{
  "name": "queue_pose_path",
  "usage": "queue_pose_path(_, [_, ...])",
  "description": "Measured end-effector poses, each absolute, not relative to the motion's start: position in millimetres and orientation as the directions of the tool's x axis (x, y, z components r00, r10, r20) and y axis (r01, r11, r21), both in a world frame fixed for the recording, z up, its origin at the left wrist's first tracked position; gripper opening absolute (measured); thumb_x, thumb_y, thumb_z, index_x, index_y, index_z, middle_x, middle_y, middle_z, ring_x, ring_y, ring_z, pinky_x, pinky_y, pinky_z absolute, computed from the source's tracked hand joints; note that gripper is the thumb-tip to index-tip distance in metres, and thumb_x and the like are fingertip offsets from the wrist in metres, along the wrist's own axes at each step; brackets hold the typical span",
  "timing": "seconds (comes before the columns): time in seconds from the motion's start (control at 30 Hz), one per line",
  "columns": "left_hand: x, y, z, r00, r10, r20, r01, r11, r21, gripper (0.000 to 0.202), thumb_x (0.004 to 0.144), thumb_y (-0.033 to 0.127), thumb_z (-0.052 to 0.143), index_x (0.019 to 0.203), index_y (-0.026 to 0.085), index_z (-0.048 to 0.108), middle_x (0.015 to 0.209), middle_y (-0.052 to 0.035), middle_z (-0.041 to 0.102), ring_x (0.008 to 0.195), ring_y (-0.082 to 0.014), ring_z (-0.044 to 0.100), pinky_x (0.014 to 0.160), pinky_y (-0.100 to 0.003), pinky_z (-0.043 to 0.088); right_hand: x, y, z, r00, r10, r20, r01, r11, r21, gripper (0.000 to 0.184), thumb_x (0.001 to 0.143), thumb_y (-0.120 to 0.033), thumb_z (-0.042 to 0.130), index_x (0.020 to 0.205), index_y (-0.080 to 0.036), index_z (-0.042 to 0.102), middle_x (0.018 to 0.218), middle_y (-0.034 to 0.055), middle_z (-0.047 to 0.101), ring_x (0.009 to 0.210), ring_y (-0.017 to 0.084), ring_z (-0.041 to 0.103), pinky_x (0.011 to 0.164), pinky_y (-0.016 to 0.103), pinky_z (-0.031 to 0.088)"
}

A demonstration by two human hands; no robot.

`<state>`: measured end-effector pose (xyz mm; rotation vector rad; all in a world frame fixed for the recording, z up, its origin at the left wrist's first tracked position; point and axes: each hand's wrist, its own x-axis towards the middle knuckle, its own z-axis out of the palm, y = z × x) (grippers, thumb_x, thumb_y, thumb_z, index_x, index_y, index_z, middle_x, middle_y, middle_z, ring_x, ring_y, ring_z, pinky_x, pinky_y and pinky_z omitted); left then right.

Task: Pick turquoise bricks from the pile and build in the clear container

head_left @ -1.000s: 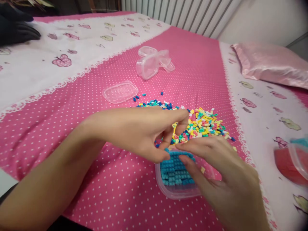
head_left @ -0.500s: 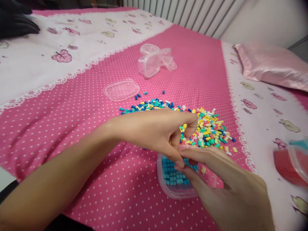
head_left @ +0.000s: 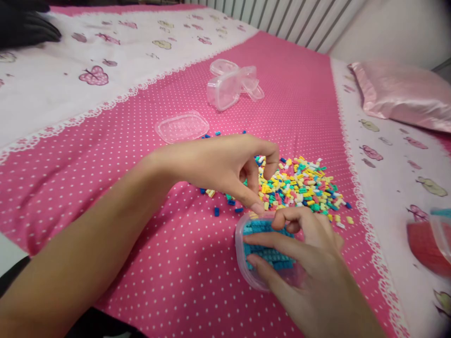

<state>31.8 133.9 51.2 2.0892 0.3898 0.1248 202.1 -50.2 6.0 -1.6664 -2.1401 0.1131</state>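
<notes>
A clear plastic container [head_left: 240, 256] sits on the bed with rows of small blue building bricks [head_left: 269, 253] inside. Over it reaches my right hand [head_left: 310, 258], thumb and index finger apart and their tips at the blue bricks; its other fingers are bent. My left hand [head_left: 229, 166] hovers above the loose brick pile [head_left: 299, 185], just beyond the container. Its thumb points down near the container's far rim, apart from the curled index finger, and I see nothing held between them. Part of the multicoloured pile is hidden behind this hand.
A clear lid [head_left: 182, 126] lies flat beyond my left wrist. Several clear containers [head_left: 227, 89] are heaped farther back. On the right are a red-filled tub [head_left: 428, 246] and a pink pillow [head_left: 405, 96]. A black-covered hand [head_left: 30, 28] rests at the far left.
My hands, whose fingertips met above the container, have separated. My left hand has moved up and slightly left; my right hand has spread its thumb and index finger down into the container.
</notes>
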Motion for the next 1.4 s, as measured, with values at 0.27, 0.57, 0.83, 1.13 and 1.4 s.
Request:
queue_pose_path(0.27, [34,131,46,0.950,0.309,-0.043,0.191,-0.468,0.863,0.035,0.077,0.025,0.081,0.098,0.020,0.053,0.075,0.0038,0.075,0.061,-0.0118,0.068,0.052,-0.021,0.040,208,-49,-3,-0.267,0.924,0.272,0.907,0.337,-0.252,0.022,0.085,-0.029,0.074,0.105,-0.040,0.071,0.112,0.0031,0.052,0.097,0.028,0.054,0.078,0.048,0.039])
queue_pose_path(0.57, [35,131,47,0.950,0.310,-0.031,0.193,-0.507,0.840,0.032,0.076,0.022,0.080,0.095,0.019,0.055,0.075,0.0040,0.073,0.059,-0.0091,0.064,0.051,-0.019,0.037,212,-46,-4,-0.307,0.911,0.277,0.902,0.371,-0.221,0.020,0.085,-0.030,0.074,0.103,-0.038,0.072,0.106,0.0027,0.052,0.092,0.026,0.054,0.075,0.044,0.035])
queue_pose_path(0.83, [31,142,48,0.923,0.381,0.051,0.225,-0.644,0.732,0.026,0.080,0.030,0.076,0.097,0.016,0.061,0.079,0.0021,0.071,0.064,-0.0087,0.062,0.058,-0.019,0.038,209,-47,-4,-0.247,0.938,0.244,0.896,0.317,-0.312,0.017,0.088,-0.026,0.071,0.092,-0.041,0.074,0.100,-0.0003,0.057,0.091,0.024,0.054,0.076,0.040,0.027])
queue_pose_path(1.13, [14,161,50,0.878,0.475,0.056,0.364,-0.739,0.568,0.024,0.082,0.034,0.072,0.098,0.017,0.066,0.083,0.0009,0.068,0.068,-0.0096,0.059,0.059,-0.019,0.036,202,-50,5,-0.167,0.931,0.326,0.867,0.296,-0.401,0.027,0.092,-0.017,0.057,0.081,-0.037,0.072,0.090,-0.0008,0.059,0.088,0.023,0.054,0.076,0.040,0.027])
queue_pose_path(1.4, [-12,176,56,0.818,0.386,-0.428,0.556,-0.721,0.414,0.015,0.075,0.021,0.075,0.090,0.020,0.071,0.076,0.0044,0.067,0.068,-0.0104,0.058,0.061,-0.019,0.035,217,-42,9,-0.168,0.906,0.388,0.879,0.316,-0.358,0.014,0.100,-0.032,0.055,0.100,-0.034,0.069,0.091,0.0018,0.052,0.090,0.023,0.051,0.077,0.039,0.034])
